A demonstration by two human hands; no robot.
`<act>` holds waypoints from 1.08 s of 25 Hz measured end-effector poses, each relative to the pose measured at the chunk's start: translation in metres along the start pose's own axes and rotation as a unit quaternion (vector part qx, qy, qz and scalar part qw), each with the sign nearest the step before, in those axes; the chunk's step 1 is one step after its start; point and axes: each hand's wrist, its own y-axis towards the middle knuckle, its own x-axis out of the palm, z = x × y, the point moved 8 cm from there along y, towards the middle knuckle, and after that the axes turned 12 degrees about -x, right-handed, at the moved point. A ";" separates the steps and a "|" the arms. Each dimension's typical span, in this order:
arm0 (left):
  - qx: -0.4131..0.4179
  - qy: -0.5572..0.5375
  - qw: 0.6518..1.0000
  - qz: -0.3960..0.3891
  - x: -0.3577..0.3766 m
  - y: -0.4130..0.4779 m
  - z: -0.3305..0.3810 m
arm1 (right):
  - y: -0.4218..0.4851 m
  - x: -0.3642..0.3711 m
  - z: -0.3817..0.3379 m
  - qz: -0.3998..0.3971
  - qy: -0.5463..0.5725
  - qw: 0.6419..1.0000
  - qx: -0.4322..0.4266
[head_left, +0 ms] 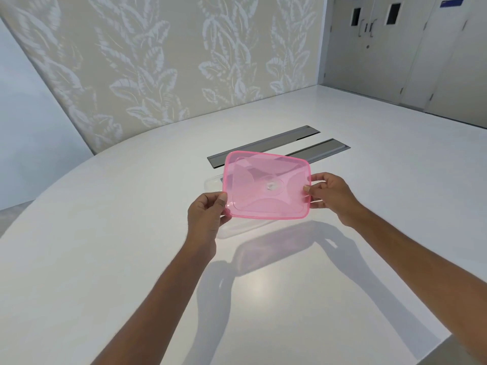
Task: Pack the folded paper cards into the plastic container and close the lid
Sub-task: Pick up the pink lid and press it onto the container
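Observation:
A translucent pink lid (266, 185) hangs tilted above the white table (105, 233), held by both hands. My left hand (207, 216) pinches its near-left corner with thumb on top. My right hand (328, 193) pinches its right edge. Under and behind the lid sits the clear plastic container (213, 182), mostly hidden by the lid; only its left rim and a faint near edge show. No paper cards are visible; what is inside the container cannot be made out.
Two grey cable hatches (263, 143) lie flush in the table just beyond the lid. A leaf-patterned wall stands behind the table, with doors (369, 25) at the far right. The table's near-right corner drops off at the lower right.

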 end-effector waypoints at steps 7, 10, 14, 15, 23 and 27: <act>0.009 0.026 0.996 0.082 -0.029 0.026 0.013 | 0.044 0.031 -0.008 0.005 -0.037 0.999 -0.018; 0.007 0.039 0.993 0.115 -0.039 0.041 0.016 | 0.064 0.043 -0.008 0.021 -0.066 0.997 -0.026; -0.004 0.057 0.987 0.153 -0.048 0.060 0.014 | 0.085 0.054 -0.003 0.034 -0.103 0.994 -0.024; -0.008 0.061 0.985 0.160 -0.048 0.064 0.012 | 0.089 0.057 -0.001 0.037 -0.106 0.993 -0.023; -0.023 0.091 0.977 0.191 -0.051 0.089 0.004 | 0.115 0.070 0.010 0.057 -0.125 0.990 -0.022; -0.042 0.098 0.974 0.199 -0.052 0.098 -0.007 | 0.120 0.074 0.016 0.053 -0.142 0.988 -0.020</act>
